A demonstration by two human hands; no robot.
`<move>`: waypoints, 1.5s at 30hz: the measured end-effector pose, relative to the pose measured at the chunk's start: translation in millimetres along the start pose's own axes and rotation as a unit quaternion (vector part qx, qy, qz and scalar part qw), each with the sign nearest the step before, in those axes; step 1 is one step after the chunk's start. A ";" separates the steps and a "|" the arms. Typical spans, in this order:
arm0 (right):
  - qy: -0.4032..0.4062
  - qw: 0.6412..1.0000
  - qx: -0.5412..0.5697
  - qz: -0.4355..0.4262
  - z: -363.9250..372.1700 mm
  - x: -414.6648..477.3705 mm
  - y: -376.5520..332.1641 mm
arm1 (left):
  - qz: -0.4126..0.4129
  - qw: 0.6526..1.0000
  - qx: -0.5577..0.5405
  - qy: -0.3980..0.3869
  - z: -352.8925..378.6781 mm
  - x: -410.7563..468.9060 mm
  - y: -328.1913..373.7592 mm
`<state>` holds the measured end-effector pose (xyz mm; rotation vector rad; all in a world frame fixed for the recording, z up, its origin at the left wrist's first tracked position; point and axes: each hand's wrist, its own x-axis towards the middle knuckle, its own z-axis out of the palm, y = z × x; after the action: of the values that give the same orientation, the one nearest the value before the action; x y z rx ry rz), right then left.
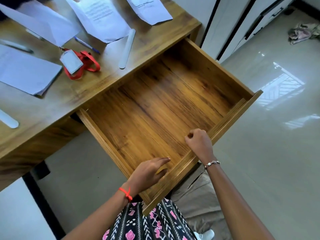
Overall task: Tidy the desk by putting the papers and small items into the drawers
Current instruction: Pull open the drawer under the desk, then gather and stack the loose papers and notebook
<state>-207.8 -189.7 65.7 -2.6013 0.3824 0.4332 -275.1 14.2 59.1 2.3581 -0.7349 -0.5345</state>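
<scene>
**A:** Where does the work lie from your hands?

**B:** The papers and small items all sit on the brown wood-grain desk top (pixel 97 87), up and to the left of you, well apart from both hands. The wide, shallow wooden drawer (pixel 155 104) is pulled out toward you and looks bare inside. Its long side runs along the desk edge.

**A:** And your hands?

**B:** Your left hand (pixel 149 172) lies flat, fingers extended, over the drawer's front wall, holding nothing. Your right hand (pixel 199 141) is curled loosely at the same wall, further right, and I see nothing in it. The left is nearer the desk items, so I'd judge it the natural one to reach first.

**A:** Count what's up there.

**B:** One stack of white papers (pixel 26 73) at the left; three loose white sheets (pixel 102 18) along the far edge. One white badge card on a red lanyard (pixel 76 63). Two pale flat sticks in view, one (pixel 128 47) pointing roughly at the drawer. One blue pen (pixel 86 44), and one darker pen (pixel 17 46), blurred.
</scene>
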 end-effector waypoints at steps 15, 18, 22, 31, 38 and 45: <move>0.039 0.970 0.029 -0.239 60.2 -0.5 -200.2 | -0.140 0.954 0.128 0.233 -128.6 -53.3 -126.2; 0.043 0.961 0.025 -0.273 73.6 -9.4 -241.8 | -0.170 0.945 0.129 0.249 -154.4 -79.1 -154.3; 0.043 0.953 0.024 -0.298 89.7 -20.0 -296.2 | -0.198 0.935 0.109 0.273 -187.7 -114.4 -187.1; 0.033 0.928 -0.024 -0.369 107.5 -26.7 -396.4 | -0.232 0.892 0.032 0.386 -257.0 -166.3 -232.7; 0.028 0.921 -0.010 -0.389 116.4 -4.6 -443.0 | -0.244 0.870 -0.002 0.429 -283.8 -165.2 -253.0; 0.010 0.918 0.027 -0.396 123.6 50.3 -485.2 | -0.268 0.844 -0.056 0.461 -317.8 -134.7 -289.3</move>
<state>-26.2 273.7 139.7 -2.4408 -0.6382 0.1026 -103.6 424.5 130.7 2.3026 0.3951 0.3663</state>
